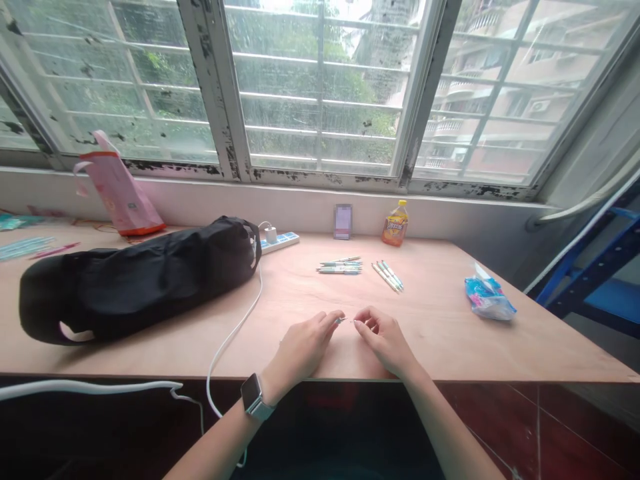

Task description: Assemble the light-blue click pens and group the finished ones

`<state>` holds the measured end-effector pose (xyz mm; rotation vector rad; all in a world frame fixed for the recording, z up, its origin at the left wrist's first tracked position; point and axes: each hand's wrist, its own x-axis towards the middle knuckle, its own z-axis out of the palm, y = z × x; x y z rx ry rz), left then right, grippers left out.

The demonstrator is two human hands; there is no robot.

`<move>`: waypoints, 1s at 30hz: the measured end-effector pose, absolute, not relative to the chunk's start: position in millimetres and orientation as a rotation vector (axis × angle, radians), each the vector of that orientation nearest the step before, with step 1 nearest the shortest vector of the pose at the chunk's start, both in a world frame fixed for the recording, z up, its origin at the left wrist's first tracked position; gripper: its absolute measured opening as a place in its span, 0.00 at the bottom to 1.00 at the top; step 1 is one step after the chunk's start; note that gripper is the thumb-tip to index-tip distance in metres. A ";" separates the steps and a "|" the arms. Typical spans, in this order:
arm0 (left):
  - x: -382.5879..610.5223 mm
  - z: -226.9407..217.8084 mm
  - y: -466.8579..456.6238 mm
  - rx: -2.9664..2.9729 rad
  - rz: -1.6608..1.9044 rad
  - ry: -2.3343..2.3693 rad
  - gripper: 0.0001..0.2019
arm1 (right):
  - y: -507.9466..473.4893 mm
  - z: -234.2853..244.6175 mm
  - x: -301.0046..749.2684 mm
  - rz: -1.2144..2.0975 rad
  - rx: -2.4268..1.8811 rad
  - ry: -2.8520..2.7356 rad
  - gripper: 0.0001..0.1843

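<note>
Left grip (306, 339) pinches a pen-like piece (341, 320), tip jutting rightward.

On the table (450, 340), pens (340, 271) lie between the bag (150, 273) and tissue pack (489, 300), before the phone (343, 222)

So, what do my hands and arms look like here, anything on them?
Your left hand and right hand wear no gloves, and no sleeves show on either forearm. On the left wrist is a watch with a dark, rounded-rectangular face and a greyish band. The right wrist has nothing on it.
</note>
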<state>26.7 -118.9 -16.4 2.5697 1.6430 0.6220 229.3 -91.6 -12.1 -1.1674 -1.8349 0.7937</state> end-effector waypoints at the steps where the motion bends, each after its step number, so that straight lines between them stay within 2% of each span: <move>1: 27.0 -16.4 -118.9 2.562 0.639 1.642 0.14 | -92.6 -11.6 228.8 0.796 -1.151 -1.846 0.09; 11: 22.2 -20.8 -118.3 2.607 0.906 1.433 0.06 | -98.9 -12.3 225.3 0.913 -0.988 -1.952 0.13; 20: 23.9 -19.0 -118.2 2.599 0.954 1.532 0.08 | -92.1 -16.0 228.7 0.830 -1.080 -1.811 0.10; 30: 23.2 -19.8 -117.8 2.594 0.900 1.499 0.10 | -95.4 -15.4 224.8 0.796 -1.013 -1.971 0.11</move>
